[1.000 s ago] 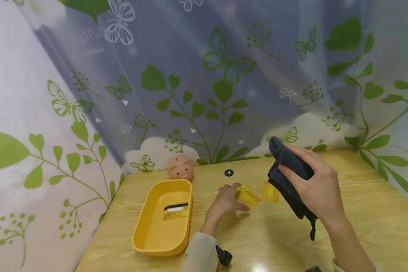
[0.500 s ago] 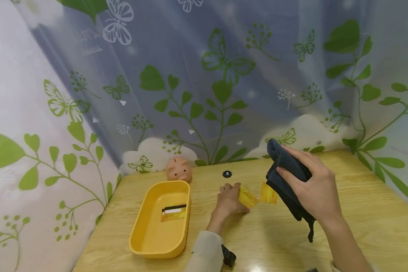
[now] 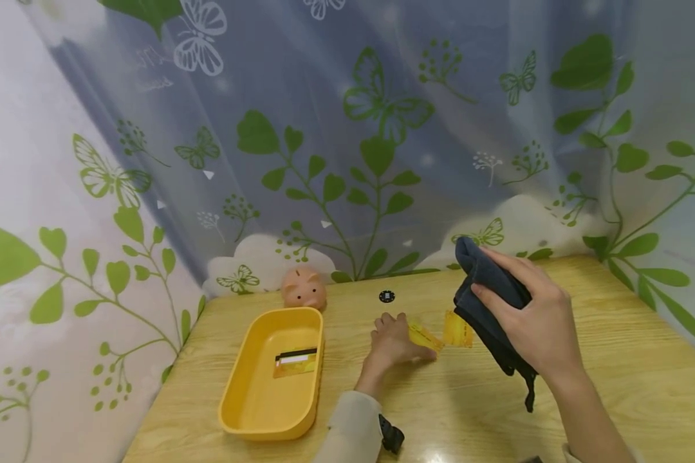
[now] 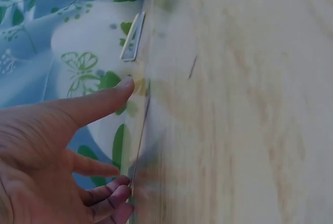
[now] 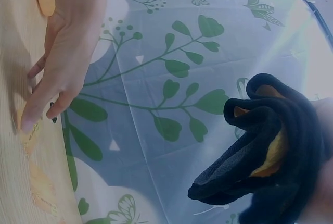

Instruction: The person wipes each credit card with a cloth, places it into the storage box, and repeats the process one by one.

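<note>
My left hand (image 3: 392, 342) reaches low over the wooden table in the head view, fingers and thumb spread at a yellow card (image 3: 424, 335). The left wrist view shows this hand's thumb straight and apart from the fingers. A second yellow card (image 3: 457, 329) lies just right of the first. My right hand (image 3: 541, 318) holds up a dark blue fabric pouch (image 3: 492, 299), thumb on one side and fingers on the other, with a short black strap hanging below it. In the right wrist view the folded pouch (image 5: 260, 156) gapes, and something yellow-orange shows inside it.
At left stands a yellow plastic tray (image 3: 230, 408) with a striped card (image 3: 295, 363) in it. Behind it sits a pink piggy bank (image 3: 304, 289). A black poker chip (image 3: 387, 296) lies near the table's back edge, against the patterned curtain (image 3: 301, 148).
My left hand's thumb has stretched out to the right along the near side of the first card, and the card's tilt has changed slightly. My right hand keeps holding the pouch in place.
</note>
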`<action>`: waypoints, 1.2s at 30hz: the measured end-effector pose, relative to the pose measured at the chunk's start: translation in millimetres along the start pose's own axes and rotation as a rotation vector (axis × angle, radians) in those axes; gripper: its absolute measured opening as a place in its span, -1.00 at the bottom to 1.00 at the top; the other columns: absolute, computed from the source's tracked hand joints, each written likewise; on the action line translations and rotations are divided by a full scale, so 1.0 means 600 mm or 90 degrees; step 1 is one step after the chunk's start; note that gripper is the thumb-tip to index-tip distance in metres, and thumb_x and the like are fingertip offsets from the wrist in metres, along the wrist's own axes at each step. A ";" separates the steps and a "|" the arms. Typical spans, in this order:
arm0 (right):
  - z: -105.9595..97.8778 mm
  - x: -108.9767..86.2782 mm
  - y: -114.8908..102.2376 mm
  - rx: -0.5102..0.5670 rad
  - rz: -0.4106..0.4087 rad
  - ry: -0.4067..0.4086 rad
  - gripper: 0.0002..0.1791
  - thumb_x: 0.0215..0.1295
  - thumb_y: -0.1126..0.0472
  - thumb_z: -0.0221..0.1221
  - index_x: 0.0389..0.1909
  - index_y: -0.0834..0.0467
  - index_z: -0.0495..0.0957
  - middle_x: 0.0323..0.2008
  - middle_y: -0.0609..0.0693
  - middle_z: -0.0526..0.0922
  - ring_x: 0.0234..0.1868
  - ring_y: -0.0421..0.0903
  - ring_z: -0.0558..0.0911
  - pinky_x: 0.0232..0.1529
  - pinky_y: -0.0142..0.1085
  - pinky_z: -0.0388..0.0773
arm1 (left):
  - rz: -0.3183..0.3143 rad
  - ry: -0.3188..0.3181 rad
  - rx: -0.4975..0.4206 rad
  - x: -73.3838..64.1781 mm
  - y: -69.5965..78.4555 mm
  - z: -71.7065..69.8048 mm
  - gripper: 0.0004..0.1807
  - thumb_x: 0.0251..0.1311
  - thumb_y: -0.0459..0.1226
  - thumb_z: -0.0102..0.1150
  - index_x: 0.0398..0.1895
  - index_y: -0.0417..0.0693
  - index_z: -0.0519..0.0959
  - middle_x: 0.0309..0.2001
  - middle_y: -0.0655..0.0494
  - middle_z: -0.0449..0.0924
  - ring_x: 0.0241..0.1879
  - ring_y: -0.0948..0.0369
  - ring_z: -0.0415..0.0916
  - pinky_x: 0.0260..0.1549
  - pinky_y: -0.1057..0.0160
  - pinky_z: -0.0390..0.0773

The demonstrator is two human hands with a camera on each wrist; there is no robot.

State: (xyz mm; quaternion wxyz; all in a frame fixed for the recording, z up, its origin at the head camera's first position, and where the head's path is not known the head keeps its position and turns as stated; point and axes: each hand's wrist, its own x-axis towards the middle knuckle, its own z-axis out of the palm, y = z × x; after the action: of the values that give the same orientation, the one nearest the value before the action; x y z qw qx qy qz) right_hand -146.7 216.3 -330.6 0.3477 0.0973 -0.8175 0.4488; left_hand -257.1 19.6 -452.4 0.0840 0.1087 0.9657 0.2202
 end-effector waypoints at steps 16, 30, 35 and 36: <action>-0.003 -0.002 -0.003 -0.007 0.005 -0.004 -0.34 0.27 0.24 0.46 0.39 -0.17 0.57 0.20 0.01 0.65 0.02 0.02 0.62 -0.17 -0.69 0.46 | -0.056 0.028 0.000 0.005 0.011 0.017 0.05 -0.16 0.08 0.71 0.33 -0.30 0.42 -0.05 -0.22 0.37 -0.09 -0.04 0.22 -0.03 0.03 0.39; -0.003 -0.001 -0.003 -0.010 0.003 0.001 -0.33 0.26 0.26 0.47 0.38 -0.16 0.58 0.17 0.01 0.66 -0.02 -0.28 0.56 -0.18 -0.68 0.47 | -0.049 0.037 -0.070 0.004 -0.012 0.009 0.09 -0.17 -0.01 0.75 0.38 -0.28 0.35 0.03 -0.25 0.38 0.02 -0.11 0.29 0.09 -0.11 0.44; -0.004 0.000 -0.002 -0.011 0.003 0.003 -0.33 0.25 0.25 0.47 0.37 -0.16 0.58 0.18 0.01 0.66 0.00 -0.20 0.59 -0.17 -0.69 0.46 | -0.021 0.076 -0.164 -0.006 -0.028 0.006 -0.23 -0.09 -0.22 0.71 0.19 -0.24 0.50 -0.06 -0.13 0.48 0.01 -0.05 0.37 0.08 -0.04 0.50; -0.004 0.000 -0.002 -0.011 0.003 0.002 -0.33 0.25 0.26 0.47 0.37 -0.16 0.58 0.18 0.00 0.66 0.01 -0.16 0.59 -0.16 -0.69 0.46 | -0.018 0.082 -0.186 -0.007 -0.031 0.006 -0.30 -0.05 -0.26 0.68 0.16 -0.23 0.53 -0.07 -0.11 0.53 -0.01 -0.03 0.43 0.06 0.01 0.55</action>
State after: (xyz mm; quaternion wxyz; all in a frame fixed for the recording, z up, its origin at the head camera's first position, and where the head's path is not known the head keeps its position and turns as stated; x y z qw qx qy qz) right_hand -144.8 217.2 -329.0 0.3491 0.0918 -0.8207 0.4428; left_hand -255.9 3.4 -463.3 0.0398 0.0672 0.9283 0.3634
